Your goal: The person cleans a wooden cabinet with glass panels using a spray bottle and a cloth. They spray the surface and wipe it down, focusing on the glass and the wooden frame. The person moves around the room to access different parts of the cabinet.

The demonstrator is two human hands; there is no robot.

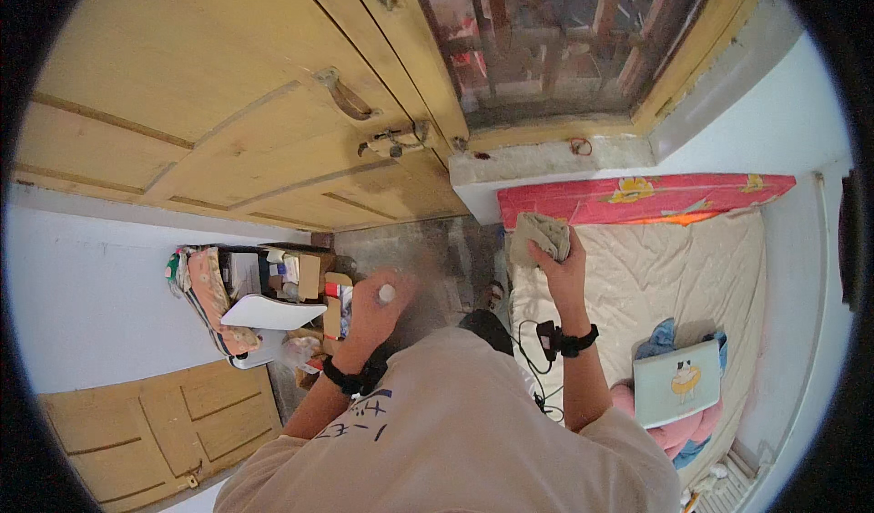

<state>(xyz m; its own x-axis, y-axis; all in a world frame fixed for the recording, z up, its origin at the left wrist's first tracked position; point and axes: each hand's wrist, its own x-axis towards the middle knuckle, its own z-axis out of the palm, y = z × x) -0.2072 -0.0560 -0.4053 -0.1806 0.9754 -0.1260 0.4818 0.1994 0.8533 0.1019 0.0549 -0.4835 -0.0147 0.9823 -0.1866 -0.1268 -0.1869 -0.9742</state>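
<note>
My left hand [372,308] is closed around a small object with a round white top [386,294], perhaps a capped bottle; the rest of it is hidden in the fist. A blurred greyish patch lies just to the right of that hand, too unclear to name. My right hand [561,267] grips a folded grey-beige cloth [541,236], thumb on top, above the near left corner of the bed [649,274]. Black straps circle both wrists. A small black device [547,339] sits at the right wrist, with a black cable hanging below it.
Ahead stand a yellow wooden door [252,130] with a latch [392,143] and a glazed window [553,49]. Boxes and a white board [273,312] crowd the left wall. On the bed lie a pale green laptop-like panel [676,407] and a pink plush item [683,432].
</note>
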